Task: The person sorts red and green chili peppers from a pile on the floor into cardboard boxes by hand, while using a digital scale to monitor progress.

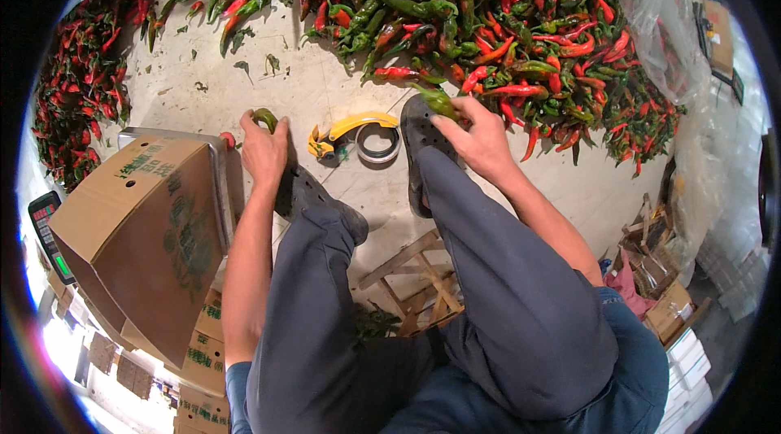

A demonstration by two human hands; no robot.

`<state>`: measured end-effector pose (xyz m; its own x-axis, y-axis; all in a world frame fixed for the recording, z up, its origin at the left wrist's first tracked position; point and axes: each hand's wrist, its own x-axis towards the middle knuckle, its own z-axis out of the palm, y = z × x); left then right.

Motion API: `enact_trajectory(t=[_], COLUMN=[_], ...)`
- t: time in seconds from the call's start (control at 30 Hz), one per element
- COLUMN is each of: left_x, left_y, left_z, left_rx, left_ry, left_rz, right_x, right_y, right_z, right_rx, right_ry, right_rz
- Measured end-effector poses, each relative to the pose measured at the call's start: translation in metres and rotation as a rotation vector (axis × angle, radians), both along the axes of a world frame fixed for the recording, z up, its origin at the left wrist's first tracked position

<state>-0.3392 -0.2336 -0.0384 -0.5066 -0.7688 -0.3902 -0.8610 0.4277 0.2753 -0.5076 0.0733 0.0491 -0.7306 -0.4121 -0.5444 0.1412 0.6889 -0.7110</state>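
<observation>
My left hand [265, 151] is closed around a dark green chili pepper [264, 117] beside the open cardboard box. My right hand [480, 139] pinches another green chili pepper [436, 100] just over the toe of my right shoe. Close beyond that hand spreads a big pile of red and green chili peppers [521, 35]. On the floor between my feet lies a yellow tape dispenser [362, 122] with a roll of tape [377, 143] in it. The brown cardboard box [134, 222] rests tilted on a metal platform scale [220, 182] at my left.
A scale display [52, 236] with lit digits stands left of the box. More chili peppers [85, 92] line the far left. Stacked cartons [202, 405] are at lower left. Part of a wooden stool [415, 271] shows between my legs. Clear plastic sheeting [659, 43] hangs at right.
</observation>
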Motion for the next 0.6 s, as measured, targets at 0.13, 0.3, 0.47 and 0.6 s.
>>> enact_trajectory(t=[0.13,0.3,0.47,0.6], left_x=[0.016,0.026,0.016,0.012], left_y=[-0.032,-0.035,-0.003,0.006], left_z=[-0.018,0.043,0.057,0.062], left_rx=[0.67,1.608,1.887,1.949], left_ry=[0.454,1.018,1.133,1.176], left_rz=[0.455,0.614,0.642,0.698], right_x=[-0.015,-0.004,0.003,0.001], right_y=[-0.042,-0.071,-0.092,-0.101], right_z=[0.006,-0.011,-0.009,-0.004], right_rx=[-0.269,-0.572,-0.452,-0.397], right_ry=[-0.448,-0.776,-0.736,-0.659], right_rz=[-0.06,-0.125,0.05,0.11])
